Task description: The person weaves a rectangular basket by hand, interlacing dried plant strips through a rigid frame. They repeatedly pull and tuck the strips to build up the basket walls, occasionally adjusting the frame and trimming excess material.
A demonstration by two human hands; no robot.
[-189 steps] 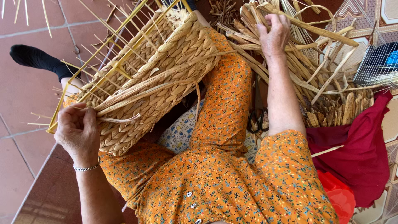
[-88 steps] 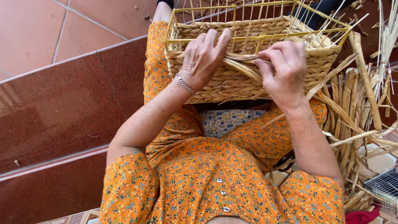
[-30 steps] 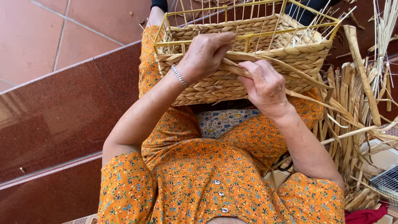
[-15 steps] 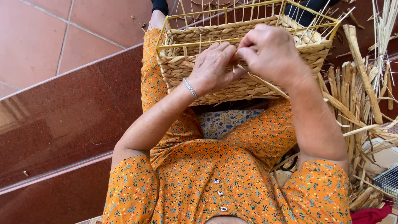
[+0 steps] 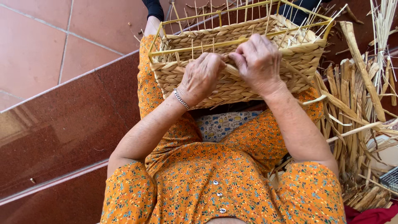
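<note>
Both hands meet at the near wall of the woven basket (image 5: 240, 62): the left hand (image 5: 202, 76) and right hand (image 5: 258, 62) pinch one straw strand (image 5: 230, 69) running nine to three. Loose dried straw (image 5: 356, 108) lies at three o'clock, nearer the right hand.

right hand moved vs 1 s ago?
Yes. The right hand has gone up the near wall of the woven basket to its yellow wire rim, and closer to the left hand.
</note>
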